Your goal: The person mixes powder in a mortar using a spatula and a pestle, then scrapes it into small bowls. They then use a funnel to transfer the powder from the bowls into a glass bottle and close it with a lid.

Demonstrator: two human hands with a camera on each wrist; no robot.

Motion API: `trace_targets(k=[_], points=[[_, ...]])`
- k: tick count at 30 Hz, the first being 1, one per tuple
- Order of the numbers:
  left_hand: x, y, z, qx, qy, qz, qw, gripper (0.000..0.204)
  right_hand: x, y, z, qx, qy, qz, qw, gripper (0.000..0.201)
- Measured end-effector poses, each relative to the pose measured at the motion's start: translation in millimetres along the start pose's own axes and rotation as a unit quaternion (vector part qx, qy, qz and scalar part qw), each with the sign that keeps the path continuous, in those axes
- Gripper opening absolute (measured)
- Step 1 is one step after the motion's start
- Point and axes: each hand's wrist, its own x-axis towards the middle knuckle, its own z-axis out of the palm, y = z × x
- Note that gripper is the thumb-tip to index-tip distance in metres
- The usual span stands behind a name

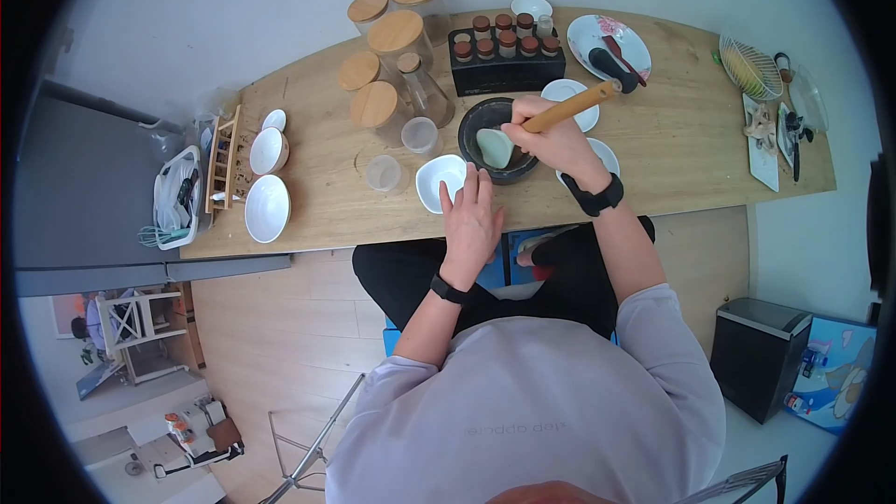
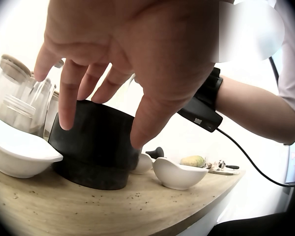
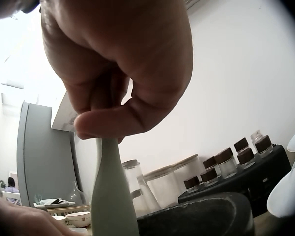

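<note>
My right hand [image 1: 562, 145] grips the wooden handle of a spatula [image 1: 579, 105]. The spatula's pale green head [image 1: 495, 147] is down inside a black stone bowl [image 1: 469, 121]. In the right wrist view, the fingers and thumb curl round the spatula's neck [image 3: 112, 187] just above the bowl's rim. My left hand [image 1: 471, 229] reaches to the near side of the black bowl with its fingers spread and extended. From the left wrist, those fingers hang in front of the bowl's outer wall [image 2: 96, 147]. Beside them sits a white bowl [image 1: 439, 182], partly overlapped by the left hand.
Lidded jars [image 1: 397, 33] and a glass bottle [image 1: 425, 93] stand behind, left of a black rack [image 1: 509, 73] of small jars. A floral plate [image 1: 644, 49] lies at back right, a wire basket [image 1: 747, 65] farther right. White bowls [image 1: 268, 208] line the left side near a wooden rack [image 1: 222, 163].
</note>
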Motion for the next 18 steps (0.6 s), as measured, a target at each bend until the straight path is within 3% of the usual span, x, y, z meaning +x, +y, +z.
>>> trace_targets(k=[2,5,11,14,18], points=[[-0.3,0.9,0.3,0.001,-0.004,-0.001,1.0,0.07,-2.2,-7.5,-12.1,0.037,-0.015,0.1,0.994,0.024],[-0.1,1.0,-1.5,-0.007,-0.02,-0.01,1.0,0.07,-4.0,-14.8,-22.0,0.04,0.006,0.07,0.997,0.022],[0.1,0.5,-0.8,-0.002,-0.001,0.001,1.0,0.071,-5.8,-11.0,-27.4,0.002,-0.06,0.052,0.997,0.014],[0.4,1.4,-5.2,-0.021,-0.03,-0.014,0.999,0.068,0.5,-12.4,-29.8,-0.009,-0.052,0.106,0.993,0.012],[-0.2,-0.7,-3.4,-0.021,-0.019,-0.005,1.0,0.068,7.6,-9.3,-36.6,-0.014,0.005,0.072,0.997,0.013]])
